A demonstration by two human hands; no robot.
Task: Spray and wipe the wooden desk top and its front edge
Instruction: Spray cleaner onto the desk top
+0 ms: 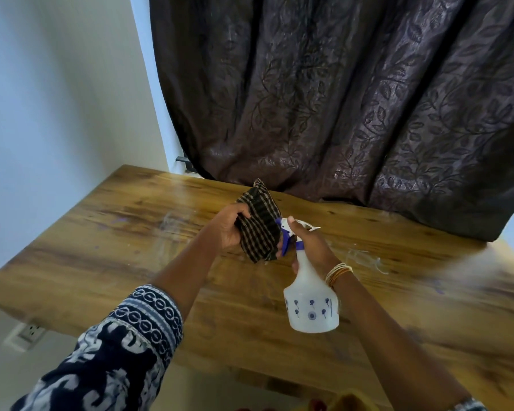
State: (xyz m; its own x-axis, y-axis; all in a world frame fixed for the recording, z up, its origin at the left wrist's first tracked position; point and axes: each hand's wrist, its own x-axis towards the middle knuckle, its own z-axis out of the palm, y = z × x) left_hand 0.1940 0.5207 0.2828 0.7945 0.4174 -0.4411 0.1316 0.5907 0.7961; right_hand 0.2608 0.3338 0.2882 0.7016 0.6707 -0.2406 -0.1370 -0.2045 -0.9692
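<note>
The tabletop (107, 232) lies bare to the left of both hands, open to a sweep up to the wall (57, 99) that bounds its left side. Along the back, the dark curtain (339, 99) hangs down onto the rear edge and drapes over the far right corner, blocking reach there. Above the middle, the left hand (229, 229) with its checked cloth (260, 223) and the right hand (310, 247) with the spray bottle (310, 304) occupy the air. The front edge (235, 360) is unobstructed.
</note>
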